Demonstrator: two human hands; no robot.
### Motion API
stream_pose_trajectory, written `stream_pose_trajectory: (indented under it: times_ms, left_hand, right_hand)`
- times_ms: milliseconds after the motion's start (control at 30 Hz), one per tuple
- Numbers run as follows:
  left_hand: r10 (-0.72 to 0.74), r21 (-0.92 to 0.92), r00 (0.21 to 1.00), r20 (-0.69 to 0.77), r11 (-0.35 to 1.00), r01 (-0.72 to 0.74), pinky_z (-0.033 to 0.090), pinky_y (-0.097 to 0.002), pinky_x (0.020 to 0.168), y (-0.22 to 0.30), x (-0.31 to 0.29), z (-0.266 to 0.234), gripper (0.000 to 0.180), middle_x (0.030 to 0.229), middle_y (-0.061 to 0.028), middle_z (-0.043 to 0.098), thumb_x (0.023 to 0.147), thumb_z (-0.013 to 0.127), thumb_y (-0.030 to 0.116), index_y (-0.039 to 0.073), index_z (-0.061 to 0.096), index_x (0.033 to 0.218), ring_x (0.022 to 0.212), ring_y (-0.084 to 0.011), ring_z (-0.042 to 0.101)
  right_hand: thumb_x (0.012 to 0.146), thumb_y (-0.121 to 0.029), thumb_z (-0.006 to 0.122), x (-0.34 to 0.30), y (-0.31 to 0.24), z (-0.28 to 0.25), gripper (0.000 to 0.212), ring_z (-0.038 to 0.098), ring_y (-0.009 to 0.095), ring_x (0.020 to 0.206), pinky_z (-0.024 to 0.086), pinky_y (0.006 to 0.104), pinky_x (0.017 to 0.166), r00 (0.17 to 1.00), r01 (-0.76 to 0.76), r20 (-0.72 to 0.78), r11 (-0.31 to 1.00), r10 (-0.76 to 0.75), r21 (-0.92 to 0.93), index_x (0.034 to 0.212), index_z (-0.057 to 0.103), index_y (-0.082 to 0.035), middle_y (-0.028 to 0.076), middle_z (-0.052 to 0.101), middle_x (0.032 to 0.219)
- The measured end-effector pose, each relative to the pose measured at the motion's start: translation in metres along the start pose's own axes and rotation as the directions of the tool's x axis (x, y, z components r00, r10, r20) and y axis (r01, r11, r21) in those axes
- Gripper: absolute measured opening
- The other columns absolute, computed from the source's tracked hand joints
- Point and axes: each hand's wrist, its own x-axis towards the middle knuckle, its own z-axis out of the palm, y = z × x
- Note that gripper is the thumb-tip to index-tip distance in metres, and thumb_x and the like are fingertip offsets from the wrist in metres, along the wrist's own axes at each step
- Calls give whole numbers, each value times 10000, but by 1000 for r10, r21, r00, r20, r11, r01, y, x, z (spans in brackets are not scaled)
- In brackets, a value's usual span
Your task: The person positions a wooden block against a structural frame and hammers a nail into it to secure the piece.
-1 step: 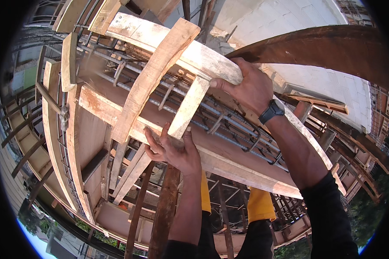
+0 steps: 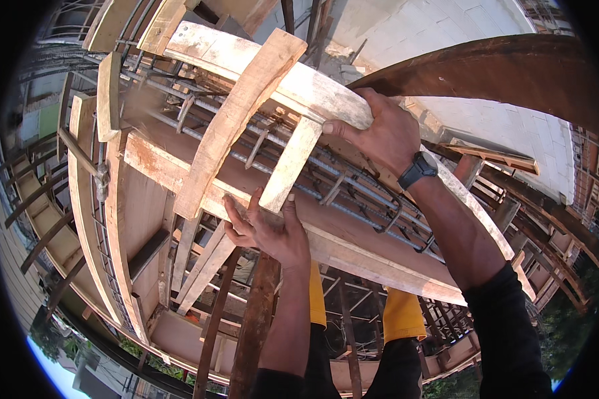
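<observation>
My left hand [image 2: 273, 233] is at the near wooden rail [image 2: 373, 266], with its thumb and index finger on either side of the lower end of a short pale wood strip [image 2: 291, 163]. That strip spans the gap between the near rail and the far board [image 2: 246, 60]. My right hand [image 2: 386, 130] wraps over the far board, its thumb beside the strip's upper end. To the left of the strip, a longer rough wood piece [image 2: 239, 126] lies across both boards. Steel reinforcing bars [image 2: 359, 176] run in the trough beneath.
A hammer [image 2: 86, 159] hangs on the formwork at the left. A dark brown beam [image 2: 492, 73] reaches in from the right, near a white block wall [image 2: 439, 40]. Brown props [image 2: 256, 312] and yellow-booted legs [image 2: 402, 316] show below, over open framing.
</observation>
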Motion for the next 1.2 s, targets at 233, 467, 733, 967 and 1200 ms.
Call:
stream_pose_trajectory:
  times_ms: [233,467,733,967,1200]
  left_hand:
    - [-418,-601,907,-44,737,310,174,-528,1216,3,-28,0,759,1623,-213,104,983,657,429,45,318,1543,1512,-373,149]
    - [-580,-683,526,622,-75,726,190,-413,1254,1,-82,20,1040,1676,-153,180,948,357,810,75,93,1635,1517,-310,246]
    - [-584,-677,548,598,-3,736,225,-420,1235,7,-74,17,1061,1654,-161,219,944,347,820,51,100,1632,1499,-324,273]
    - [-814,-787,578,54,322,527,331,-413,1085,-23,-35,3,682,1399,-142,381,1073,423,515,21,264,1516,1257,-258,408]
    - [-452,-291,759,-468,890,351,320,-454,1083,-128,182,-90,557,1352,-196,381,999,636,310,11,410,1412,1218,-330,402]
  right_hand:
    - [967,-712,449,-12,37,-21,727,710,400,914,558,483,797,962,-224,154,974,224,-18,1117,706,-49,231,728,924]
    - [1008,-686,363,-30,39,1,755,702,436,718,552,528,679,926,-324,-242,939,290,-117,850,763,-65,248,681,690]
    - [1010,-674,372,-23,29,7,751,716,430,747,560,515,685,909,-355,-287,921,301,-159,912,782,-53,272,695,742]
    - [1020,-627,416,-26,25,8,650,695,451,811,526,521,698,913,-316,-278,949,299,-18,1031,763,-78,236,716,827]
    - [1039,-577,414,-25,23,4,618,665,479,776,495,536,655,941,-278,-204,961,268,-17,982,721,-44,255,685,796]
